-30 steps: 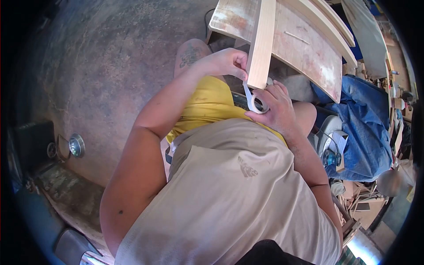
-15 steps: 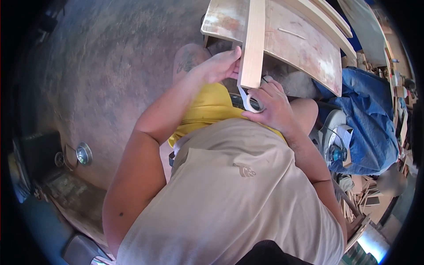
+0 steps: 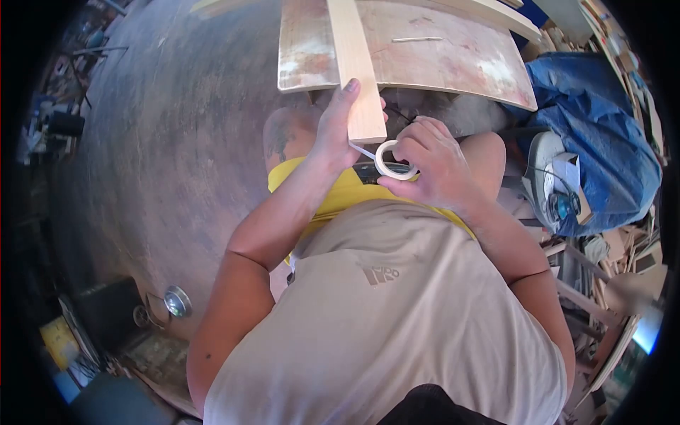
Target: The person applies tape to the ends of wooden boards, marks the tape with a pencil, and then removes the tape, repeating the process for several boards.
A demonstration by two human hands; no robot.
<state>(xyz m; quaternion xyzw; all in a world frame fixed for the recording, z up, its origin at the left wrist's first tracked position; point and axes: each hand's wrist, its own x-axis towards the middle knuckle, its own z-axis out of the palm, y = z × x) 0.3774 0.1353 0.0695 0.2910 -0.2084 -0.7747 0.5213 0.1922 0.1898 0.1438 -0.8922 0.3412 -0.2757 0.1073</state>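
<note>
A pale wooden board (image 3: 360, 78) extends over the worn table (image 3: 453, 64), its near end beyond the table's edge. My left hand (image 3: 340, 124) grips that end, thumb on the top face and fingertips showing at the far side. Between the thumb and fingers of my right hand (image 3: 432, 159) is a roll of masking tape (image 3: 383, 157), just below and right of the board's end. A short strip of tape (image 3: 363, 151) stretches from the roll to the board's left corner. What lies under the board is hidden.
A thin stick (image 3: 418, 39) lies on the table, with long wooden strips (image 3: 489, 15) behind it. To the right are a blue tarp (image 3: 602, 134) and a teal-and-white object (image 3: 563, 205). A metal lamp (image 3: 177, 301) and dark box stand at the lower left.
The view has turned, and the board now slants the other way. My left hand's thumb has come onto the board's top face. The roll has turned, showing its ring more fully.
</note>
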